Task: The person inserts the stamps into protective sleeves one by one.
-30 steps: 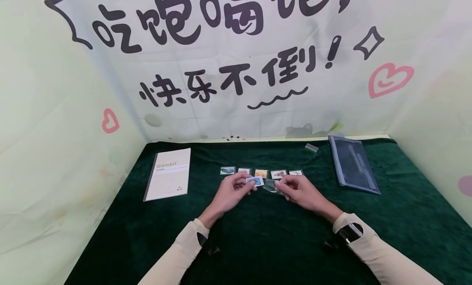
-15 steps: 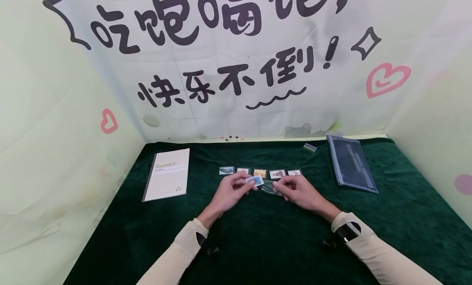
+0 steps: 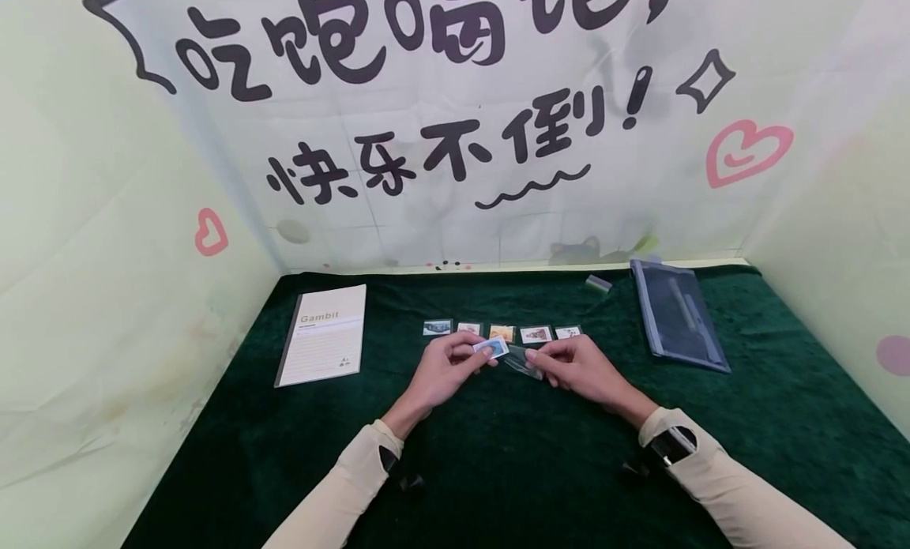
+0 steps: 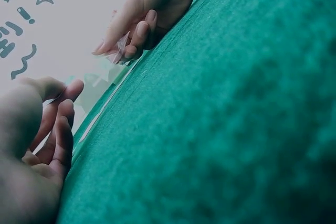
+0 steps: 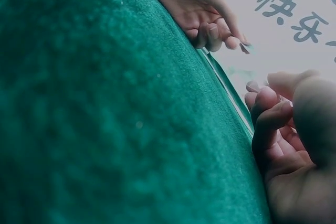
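Observation:
In the head view my left hand (image 3: 441, 373) pinches a small blue stamp (image 3: 499, 346) with a white border between thumb and fingers. Just to its right, my right hand (image 3: 579, 367) holds a small clear plastic sleeve (image 3: 522, 363) by its edge. Stamp and sleeve are very close; whether they touch I cannot tell. Both wrist views show the hands facing each other above the green cloth, and the transparent sleeve (image 4: 119, 51) appears at the right fingertips in the left wrist view. Behind the hands lies a row of several stamps, among them an orange one (image 3: 502, 333).
A notebook (image 3: 323, 336) marked "Gambit" lies on the left of the green cloth (image 3: 469, 470). To the right is a blue-edged zip pouch (image 3: 681, 316) with something slim inside. A small greyish block (image 3: 599, 283) sits near the back edge.
The clear sleeve has tilted, its lower free corner now more visible below the right fingertips. The left hand still holds the stamp in about the same place.

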Motion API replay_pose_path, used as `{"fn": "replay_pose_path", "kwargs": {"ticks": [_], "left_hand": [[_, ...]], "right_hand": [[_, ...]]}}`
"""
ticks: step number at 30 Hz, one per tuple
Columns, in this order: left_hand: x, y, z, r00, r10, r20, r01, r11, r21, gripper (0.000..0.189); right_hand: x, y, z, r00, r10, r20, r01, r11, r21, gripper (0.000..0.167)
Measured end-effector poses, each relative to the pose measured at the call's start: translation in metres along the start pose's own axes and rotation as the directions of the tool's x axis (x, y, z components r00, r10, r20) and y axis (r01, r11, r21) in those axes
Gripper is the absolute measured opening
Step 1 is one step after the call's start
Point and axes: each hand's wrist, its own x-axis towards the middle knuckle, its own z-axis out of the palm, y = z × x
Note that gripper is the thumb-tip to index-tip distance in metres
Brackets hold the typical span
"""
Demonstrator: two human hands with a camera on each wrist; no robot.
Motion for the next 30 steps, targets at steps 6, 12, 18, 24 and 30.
{"fn": "replay_pose_path", "kwargs": {"ticks": [6, 12, 18, 24, 30], "left_hand": [[0.0007, -0.0004, 0.0000, 1.000, 0.010, 0.002, -0.010, 1.000, 0.005, 0.027], [0.0013, -0.0003, 0.0004, 1.000, 0.023, 0.009, -0.023, 1.000, 0.011, 0.026], [0.0023, -0.0010, 0.0007, 1.000, 0.012, 0.008, -0.012, 1.000, 0.013, 0.029], [0.0031, -0.0006, 0.0004, 1.000, 0.010, -0.003, -0.010, 1.000, 0.004, 0.031], [0.0040, 0.0004, 0.0003, 1.000, 0.010, -0.010, -0.010, 1.000, -0.006, 0.030]], "right_hand": [[0.0019, 0.0026, 0.0000, 1.000, 0.001, 0.018, -0.002, 1.000, 0.031, 0.035], [0.0023, 0.0033, 0.0000, 1.000, -0.002, 0.017, 0.001, 0.998, 0.055, 0.033], [0.0028, 0.0026, -0.0005, 1.000, 0.006, 0.025, -0.008, 0.994, 0.105, 0.034], [0.0041, 0.0027, -0.0010, 0.999, 0.019, 0.028, -0.022, 0.995, 0.099, 0.034], [0.0058, 0.0033, -0.0030, 0.999, 0.008, 0.034, -0.011, 0.997, 0.082, 0.032]]}}
